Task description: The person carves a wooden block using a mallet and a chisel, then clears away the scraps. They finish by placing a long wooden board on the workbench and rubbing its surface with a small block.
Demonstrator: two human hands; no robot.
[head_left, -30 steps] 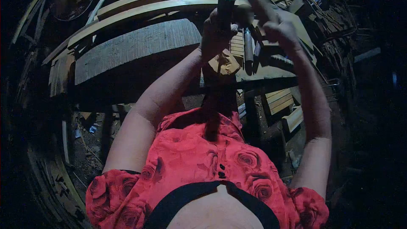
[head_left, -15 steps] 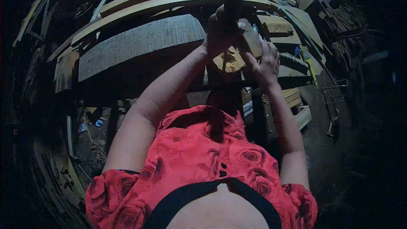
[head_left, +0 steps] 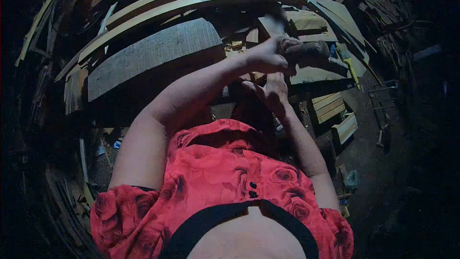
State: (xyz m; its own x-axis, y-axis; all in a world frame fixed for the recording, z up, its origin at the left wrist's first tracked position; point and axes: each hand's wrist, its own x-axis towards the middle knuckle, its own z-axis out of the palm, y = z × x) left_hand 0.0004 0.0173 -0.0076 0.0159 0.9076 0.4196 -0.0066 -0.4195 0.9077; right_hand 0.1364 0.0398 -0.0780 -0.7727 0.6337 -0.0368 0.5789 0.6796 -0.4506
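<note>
A dark, round-ended tool [head_left: 311,52] juts rightward from the left hand [head_left: 274,55], its fingers closed around it, as the right hand [head_left: 274,92], thumb apart, sits just below beside a wood block [head_left: 257,76]; its grip cannot be told

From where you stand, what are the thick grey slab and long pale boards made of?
The thick grey slab looks like rough-sawn, unfinished wood, judging by the fine lines across its face. The long pale boards seem smoother, bare wood, evenly light; a clear coat is possible.
</note>
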